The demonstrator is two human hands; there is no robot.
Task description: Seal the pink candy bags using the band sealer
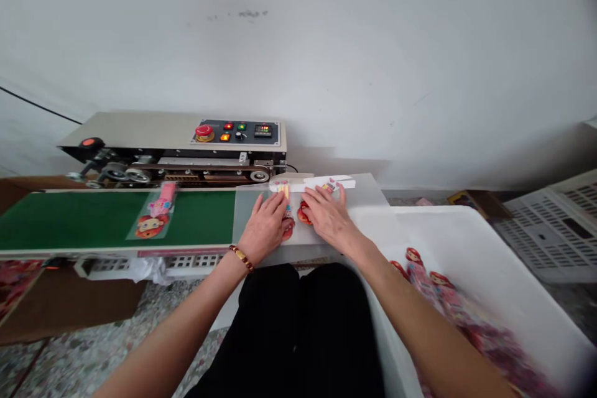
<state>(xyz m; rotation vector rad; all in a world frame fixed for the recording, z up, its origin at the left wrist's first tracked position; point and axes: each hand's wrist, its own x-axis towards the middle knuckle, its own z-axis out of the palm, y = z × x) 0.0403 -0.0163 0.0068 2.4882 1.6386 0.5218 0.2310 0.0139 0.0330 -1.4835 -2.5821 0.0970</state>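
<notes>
On the pale work surface (368, 199), my left hand (265, 224) lies over a bagged doll-shaped item (288, 230), its fingers extended and pressing down on it. Close by on the right, my right hand (329, 214) rests with spread fingers on a second doll-shaped item (305, 214), whose red-haired head shows beside the fingers. White strips (347, 182) lie beyond the fingertips. Another bagged red-haired doll item (152, 224) lies on the green conveyor belt (205, 217) to the left.
Behind the belt stands a sealing machine (140, 130) with a lit control panel (252, 132). A white bin (448, 217) at the right holds several bagged dolls (443, 298). White crates (555, 230) stand at far right, a cardboard box (69, 305) lower left.
</notes>
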